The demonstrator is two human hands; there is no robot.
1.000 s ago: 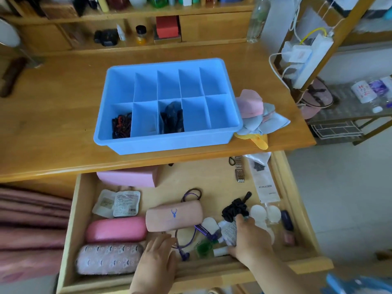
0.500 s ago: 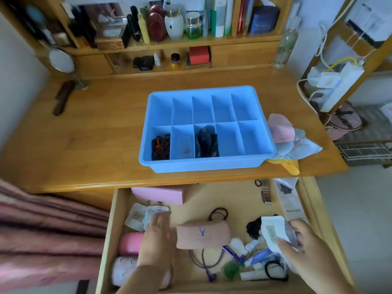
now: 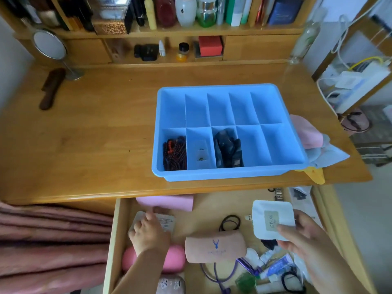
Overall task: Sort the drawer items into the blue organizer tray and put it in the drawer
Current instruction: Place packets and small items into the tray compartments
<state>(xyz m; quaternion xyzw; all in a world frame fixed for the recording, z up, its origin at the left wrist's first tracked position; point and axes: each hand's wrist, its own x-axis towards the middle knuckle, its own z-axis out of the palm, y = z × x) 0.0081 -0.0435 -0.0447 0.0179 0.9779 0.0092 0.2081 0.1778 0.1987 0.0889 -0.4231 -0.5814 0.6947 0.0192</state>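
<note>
The blue organizer tray (image 3: pixel 231 174) stands on the desk with dark beads, small earrings and a dark pouch in three front compartments. Below it the wooden drawer (image 3: pixel 111 240) is pulled out. My right hand (image 3: pixel 305 238) holds a white square packet (image 3: pixel 269 215) above the drawer's right side. My left hand (image 3: pixel 148 232) rests on white sachets (image 3: pixel 167 222) at the drawer's left, its fingers curled over them. A beige glasses case (image 3: pixel 215 247) and a pink case (image 3: pixel 174 261) lie between the hands.
A pink box (image 3: pixel 169 201) sits at the drawer's back. Tubes, a purple cable (image 3: pixel 214 274) and hair ties crowd the front right. Pink and grey cloths (image 3: pixel 311 139) lie beside the tray. A mirror (image 3: pixel 49 45) and brush (image 3: pixel 51 88) stand far left.
My right hand has picked the white packet out of the drawer's clutter and lifted it. My left hand moved from the front of the drawer back onto the sachets. The view tilted up.
</note>
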